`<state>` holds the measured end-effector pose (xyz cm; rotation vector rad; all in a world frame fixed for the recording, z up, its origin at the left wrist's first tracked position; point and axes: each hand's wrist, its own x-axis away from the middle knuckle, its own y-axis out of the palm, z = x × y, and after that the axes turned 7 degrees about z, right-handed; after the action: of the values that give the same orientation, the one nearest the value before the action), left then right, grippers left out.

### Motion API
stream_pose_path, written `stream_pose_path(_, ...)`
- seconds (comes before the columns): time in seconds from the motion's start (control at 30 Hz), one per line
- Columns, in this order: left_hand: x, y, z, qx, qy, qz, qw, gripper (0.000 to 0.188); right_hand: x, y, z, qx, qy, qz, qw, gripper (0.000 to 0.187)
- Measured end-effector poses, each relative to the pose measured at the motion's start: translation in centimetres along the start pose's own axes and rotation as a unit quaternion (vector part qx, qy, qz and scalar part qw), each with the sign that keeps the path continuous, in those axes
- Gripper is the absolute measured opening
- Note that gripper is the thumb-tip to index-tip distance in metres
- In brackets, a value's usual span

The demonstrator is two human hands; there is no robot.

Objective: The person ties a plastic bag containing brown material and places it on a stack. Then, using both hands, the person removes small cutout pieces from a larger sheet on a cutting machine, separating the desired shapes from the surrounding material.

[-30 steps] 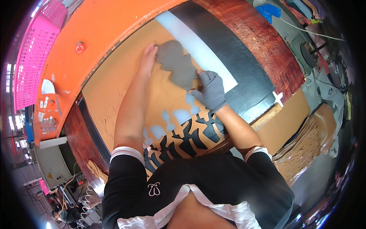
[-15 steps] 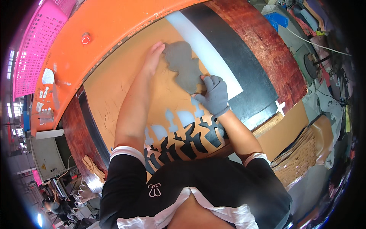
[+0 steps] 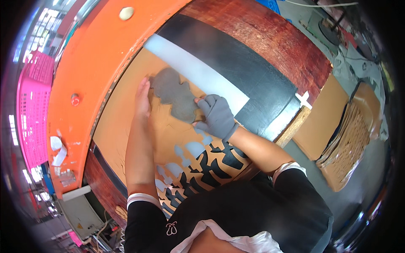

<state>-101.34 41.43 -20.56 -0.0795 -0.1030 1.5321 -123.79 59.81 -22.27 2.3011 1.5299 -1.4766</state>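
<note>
A flat grey piece with a wavy outline (image 3: 174,93) lies over the tan sheet (image 3: 122,99). My bare left hand (image 3: 143,98) is at its left edge, fingers long and close together, fingertips against the rim. On the opposite side my right hand (image 3: 217,114), in a grey fingerless glove, pinches the lower right edge between thumb and forefinger. Nearer to me, the tan sheet has several cut-out openings (image 3: 195,148) that show white and black beneath. The underside of the grey piece is hidden.
An orange machine beam (image 3: 99,55) with a red button (image 3: 75,100) runs along the left. Beyond the sheet are a white strip (image 3: 202,69), a black mat (image 3: 253,76) and a reddish board (image 3: 270,38). A pink basket (image 3: 33,114) stands far left; stacked tan sheets (image 3: 341,143) lie at right.
My view has turned and shifted, so the sheet and hands appear farther left. Both hands stay at the edges of the grey piece, which keeps about the same place on the sheet.
</note>
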Motion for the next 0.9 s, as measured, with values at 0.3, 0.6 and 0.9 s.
stream_pose_path(0.3, -0.4, 0.2, 0.1, 0.019, 0.005, 0.039, 0.999, 0.041, 0.1, -0.2, -0.2, 0.013, 0.008, -0.011, 1.000, 0.073)
stream_pose_path(0.6, 0.0, 0.8, 0.1, 0.018, 0.020, 0.069, 0.997, 0.033, -0.5, 1.2, -0.8, 0.069, -0.011, -0.044, 0.997, 0.076)
stream_pose_path(0.9, 0.0, 0.5, 0.3, 0.021, 0.014, 0.065, 0.998, 0.035, -0.8, 1.9, -0.6, 0.088, -0.014, -0.042, 0.995, 0.075)
